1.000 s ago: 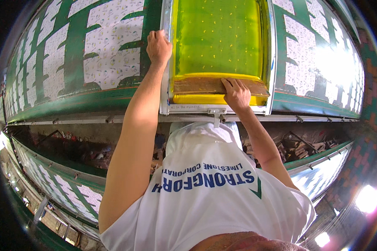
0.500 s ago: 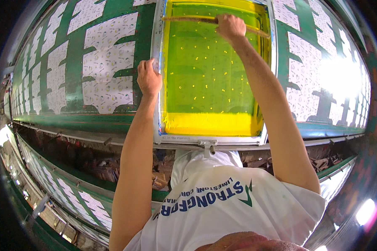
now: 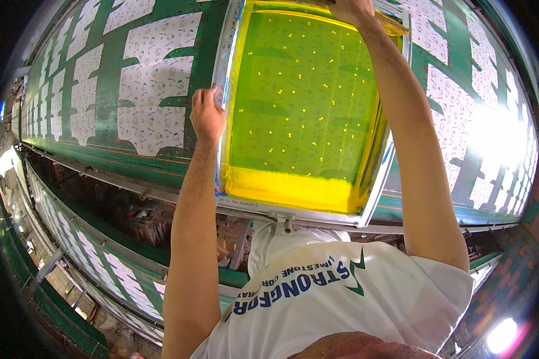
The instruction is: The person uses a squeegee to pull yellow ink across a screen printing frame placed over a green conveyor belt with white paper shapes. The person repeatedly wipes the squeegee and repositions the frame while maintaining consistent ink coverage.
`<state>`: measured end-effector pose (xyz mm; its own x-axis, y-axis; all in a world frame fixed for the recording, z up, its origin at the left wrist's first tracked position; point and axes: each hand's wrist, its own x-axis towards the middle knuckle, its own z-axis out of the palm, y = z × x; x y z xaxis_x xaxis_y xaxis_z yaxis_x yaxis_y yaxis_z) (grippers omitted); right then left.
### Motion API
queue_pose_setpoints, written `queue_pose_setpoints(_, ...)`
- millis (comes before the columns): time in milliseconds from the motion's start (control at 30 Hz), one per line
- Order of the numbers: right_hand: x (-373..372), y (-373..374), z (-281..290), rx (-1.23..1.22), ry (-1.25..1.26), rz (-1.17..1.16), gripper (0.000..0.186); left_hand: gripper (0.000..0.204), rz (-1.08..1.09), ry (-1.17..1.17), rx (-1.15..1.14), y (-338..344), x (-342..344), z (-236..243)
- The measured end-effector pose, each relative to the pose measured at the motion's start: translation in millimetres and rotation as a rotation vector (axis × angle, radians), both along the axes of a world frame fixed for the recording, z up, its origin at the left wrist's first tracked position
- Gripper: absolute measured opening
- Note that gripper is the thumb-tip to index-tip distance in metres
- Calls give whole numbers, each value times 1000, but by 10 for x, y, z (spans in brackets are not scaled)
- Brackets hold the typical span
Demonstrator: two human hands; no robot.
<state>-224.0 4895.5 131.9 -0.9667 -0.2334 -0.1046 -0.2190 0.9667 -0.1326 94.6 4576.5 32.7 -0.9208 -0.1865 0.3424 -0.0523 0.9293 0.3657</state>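
Note:
A screen-printing frame with silver metal rails (image 3: 378, 179) holds a translucent yellow-green mesh (image 3: 290, 122) dotted with small yellow shapes, with thick yellow ink (image 3: 287, 186) along its near end. My left hand (image 3: 208, 116) is closed round the frame's left rail. My right hand (image 3: 351, 11) grips a brown squeegee (image 3: 392, 23) at the frame's far end, partly cut off by the picture's top edge. My right forearm stretches over the right side of the frame.
A long green printing table (image 3: 102, 78) carries rows of white patterned cut pieces (image 3: 153, 84) on both sides of the frame. A metal rail (image 3: 120, 186) runs along its near edge. A parallel table (image 3: 72, 239) stands behind me, with debris (image 3: 153, 218) between them.
My right hand has carried the squeegee from the near end of the screen to the far end. My left hand has shifted lower along the left rail.

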Motion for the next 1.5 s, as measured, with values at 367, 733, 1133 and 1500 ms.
queue_pose_setpoints(367, 1150, -12, -60, 47, -118, 35, 31, 36, -26, 30, -17, -36, 9, -36)
queue_pose_setpoints(733, 4508, -125, -163, 11, -201, 22, 22, 31, -73, 62, -80, -136, -12, -182)
queue_pose_setpoints(1133, 4980, -126, -101, 1, -226, 32, 38, 41, -55, 9, -45, -95, -4, -126)
queue_pose_setpoints(1500, 5395, -46, -39, -132, -194, 174, 51, 40, -15, -18, -110, -80, -69, -98)
